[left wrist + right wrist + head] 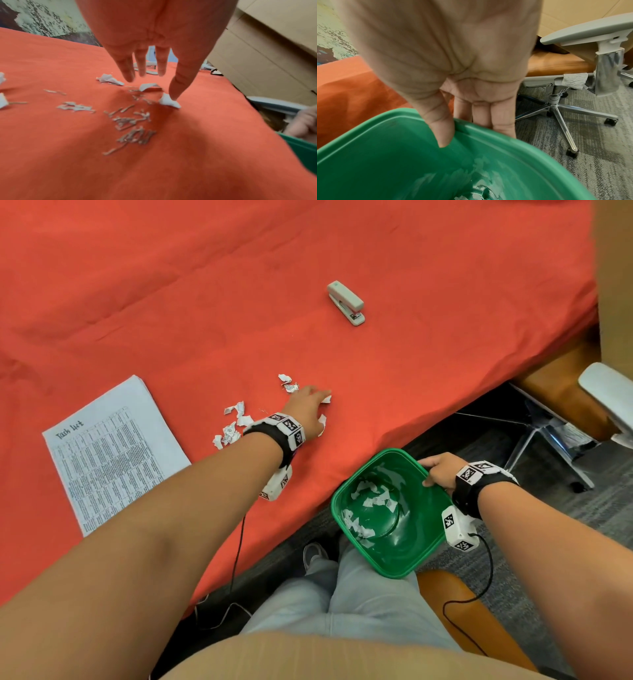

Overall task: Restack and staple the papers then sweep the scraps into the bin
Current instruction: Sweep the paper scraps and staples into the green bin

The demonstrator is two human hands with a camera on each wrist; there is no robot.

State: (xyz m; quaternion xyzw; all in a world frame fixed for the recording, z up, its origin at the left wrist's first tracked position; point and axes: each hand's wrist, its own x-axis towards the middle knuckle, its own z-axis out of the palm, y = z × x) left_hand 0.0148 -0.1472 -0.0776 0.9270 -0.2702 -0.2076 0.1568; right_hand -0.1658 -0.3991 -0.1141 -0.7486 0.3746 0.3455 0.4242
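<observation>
A person seated at a table draped in a red cloth [411,354] holds a green bin [424,556] just below the table's near edge, above their lap; the right hand [440,470] grips the bin's rim, thumb [441,129] hooked inside the wall and the other fingers wrapped over the outside. Torn white scraps [371,501] already lie in the bottom of the bin. Above it, on the cloth, the left hand [308,405] reaches out flat with fingers straight and spread, holding nothing; in the left wrist view its thumb tip touches one small white scrap [169,103], with loose staples [135,136] scattered on the cloth just under the palm. More paper scraps [234,422] lie in a loose cluster on both sides of that hand and wrist, not far from the table's edge. To the person's left sits the stack of printed papers [113,453], flat and squared, a corner pointing away. Farther back, well apart from the scraps, a grey stapler [346,302] rests closed on the cloth. Beyond the table's right end stands an office chair [565,405] with a tan seat on grey carpet.
</observation>
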